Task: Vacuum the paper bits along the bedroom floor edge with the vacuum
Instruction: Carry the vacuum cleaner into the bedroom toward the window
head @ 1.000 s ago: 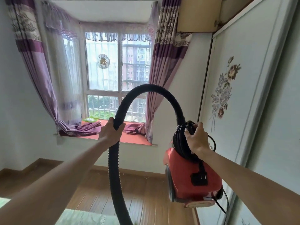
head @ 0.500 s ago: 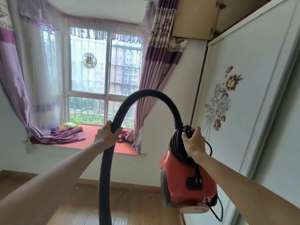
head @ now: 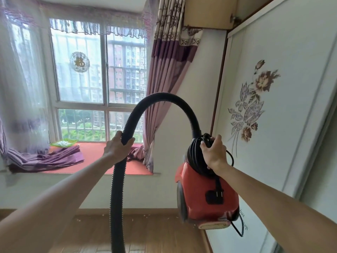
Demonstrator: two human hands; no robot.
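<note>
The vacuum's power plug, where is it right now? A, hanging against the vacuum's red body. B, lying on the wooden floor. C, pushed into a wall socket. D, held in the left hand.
A: the plug hangs with bare prongs against the red vacuum, below the cord coil that the right hand grips; the left hand holds only the hose.

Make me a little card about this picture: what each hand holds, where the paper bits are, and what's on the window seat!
Left hand: grips the black ribbed hose
Right hand: grips the black cord coil on top of the red canister vacuum
Black plug: hangs against the vacuum's red side
Paper bits: white, scattered on the wooden floor by the wall under the window
Window seat: red, with purple curtain cloth and a green tray
</note>
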